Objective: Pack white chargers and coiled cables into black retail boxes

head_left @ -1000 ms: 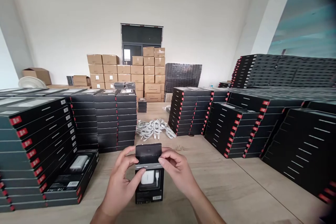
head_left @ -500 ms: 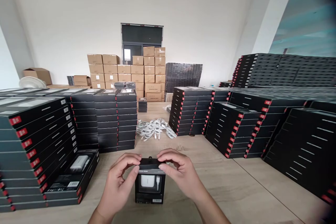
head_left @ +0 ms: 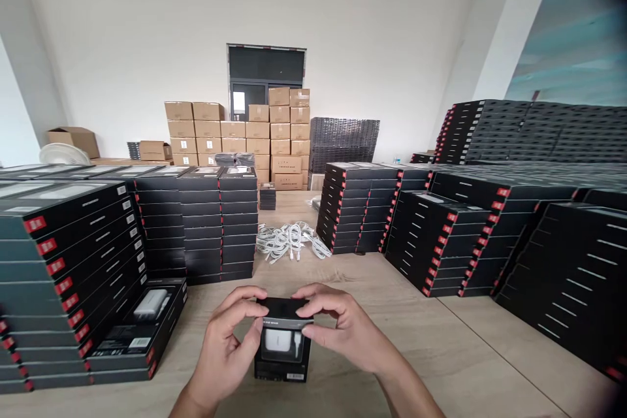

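Observation:
A black box [head_left: 281, 371] stands upright on the table in front of me. Through its clear window show a white charger [head_left: 277, 341] and a white cable plug [head_left: 297, 343]. My left hand [head_left: 228, 339] pinches the top left corner, thumb on the front and fingers on the top edge. At the top right corner, my right hand [head_left: 340, 326] does the same with curled fingers. The top panel lies flat between the fingertips. Its rear edge is partly hidden by my fingers.
Stacks of black boxes [head_left: 196, 228] rise at left, with more black stacks [head_left: 435, 241] at right. One box with a charger [head_left: 151, 304] in its window lies low at left. Bundled white cables [head_left: 291, 240] lie ahead on the wooden table [head_left: 353, 281]. Brown cartons [head_left: 235, 137] stand behind.
The dark tab that stuck up at the back of the box top no longer shows, and the top lies flat. Both hands still hold the top corners, shifted slightly.

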`<state>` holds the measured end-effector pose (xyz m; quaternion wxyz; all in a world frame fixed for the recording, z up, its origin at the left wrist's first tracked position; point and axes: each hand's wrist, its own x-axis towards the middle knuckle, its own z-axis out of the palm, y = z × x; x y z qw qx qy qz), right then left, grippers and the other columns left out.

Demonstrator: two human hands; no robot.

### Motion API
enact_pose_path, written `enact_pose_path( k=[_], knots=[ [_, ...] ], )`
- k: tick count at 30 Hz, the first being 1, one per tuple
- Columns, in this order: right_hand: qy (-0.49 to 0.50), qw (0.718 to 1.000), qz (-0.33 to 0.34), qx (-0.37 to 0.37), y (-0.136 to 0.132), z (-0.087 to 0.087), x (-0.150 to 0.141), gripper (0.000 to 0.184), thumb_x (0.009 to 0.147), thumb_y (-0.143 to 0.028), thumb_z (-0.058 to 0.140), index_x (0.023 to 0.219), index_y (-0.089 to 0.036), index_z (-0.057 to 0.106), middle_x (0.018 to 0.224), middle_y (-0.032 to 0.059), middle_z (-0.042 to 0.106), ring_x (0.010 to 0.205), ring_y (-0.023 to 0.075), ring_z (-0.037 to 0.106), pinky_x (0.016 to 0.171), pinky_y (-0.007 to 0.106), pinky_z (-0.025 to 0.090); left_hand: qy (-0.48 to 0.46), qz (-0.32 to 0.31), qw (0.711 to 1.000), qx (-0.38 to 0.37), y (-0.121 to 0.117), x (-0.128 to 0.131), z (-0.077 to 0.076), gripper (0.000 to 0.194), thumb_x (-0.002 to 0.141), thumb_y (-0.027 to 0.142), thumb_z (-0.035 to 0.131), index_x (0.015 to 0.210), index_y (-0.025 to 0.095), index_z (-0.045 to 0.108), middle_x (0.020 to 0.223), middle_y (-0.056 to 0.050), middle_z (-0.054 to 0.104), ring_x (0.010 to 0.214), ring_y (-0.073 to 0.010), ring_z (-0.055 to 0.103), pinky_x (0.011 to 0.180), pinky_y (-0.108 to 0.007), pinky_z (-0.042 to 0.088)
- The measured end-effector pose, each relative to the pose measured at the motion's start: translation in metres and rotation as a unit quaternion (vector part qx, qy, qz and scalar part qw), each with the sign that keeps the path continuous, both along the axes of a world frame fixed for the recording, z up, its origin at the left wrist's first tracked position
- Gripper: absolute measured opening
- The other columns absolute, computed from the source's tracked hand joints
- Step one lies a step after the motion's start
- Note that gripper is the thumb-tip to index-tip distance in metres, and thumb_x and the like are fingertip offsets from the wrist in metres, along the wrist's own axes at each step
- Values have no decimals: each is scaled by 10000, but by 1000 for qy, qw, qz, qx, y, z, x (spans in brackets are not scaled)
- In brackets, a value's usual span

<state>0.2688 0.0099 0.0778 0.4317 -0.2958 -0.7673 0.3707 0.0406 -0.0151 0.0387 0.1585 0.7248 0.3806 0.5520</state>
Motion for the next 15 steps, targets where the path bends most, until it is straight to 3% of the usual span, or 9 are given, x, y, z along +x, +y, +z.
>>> enact_pose_path(
  k=[2, 5, 7, 11, 15],
  knots=[
    [28, 999, -38, -14, 4, -6, -2, 129, 748, -310, 745, 852, -237, 766, 1086, 84, 707, 977, 236, 666, 871, 366, 519, 3, 30, 1000, 1, 0, 6, -3, 269, 847, 193, 530, 1073, 261, 658, 1280, -96, 564, 1188, -271, 538, 990, -439, 445],
    [109, 986, -116, -46, 12, -16, -9, 194, 725, -386, 757, 835, -227, 769, 1018, 85, 738, 917, 247, 685, 817, 368, 546, 23, 89, 996, -15, -1, 25, -13, 685, 749, 233, 649, 1393, 288, 422, 1518, -103, 305, 1345, -340, 362, 1058, -524, 365],
    [154, 973, -154, -76, 16, -21, -14, 262, 698, -434, 769, 833, -210, 768, 935, 87, 758, 847, 256, 693, 774, 384, 561, 63, 111, 992, -25, -4, 41, -20, 928, 643, 233, 729, 1461, 306, 298, 1568, -88, 200, 1385, -389, 266, 1074, -586, 308],
    [176, 964, -157, -120, 24, -33, -20, 396, 729, -514, 717, 944, -184, 759, 942, 107, 758, 812, 274, 693, 742, 422, 568, 141, 162, 977, -8, -8, 57, -24, 976, 582, 79, 652, 1459, 322, 300, 1575, -70, 203, 1403, -408, 205, 1084, -610, 250],
    [127, 974, -173, -74, 36, -51, -19, 410, 795, -508, 652, 1072, -213, 719, 1116, 114, 712, 1014, 293, 652, 883, 442, 514, 201, 239, 950, -2, -3, 18, -3, 919, 599, 98, 623, 1451, 262, 321, 1554, -110, 250, 1392, -395, 227, 1077, -579, 277]
  ],
)
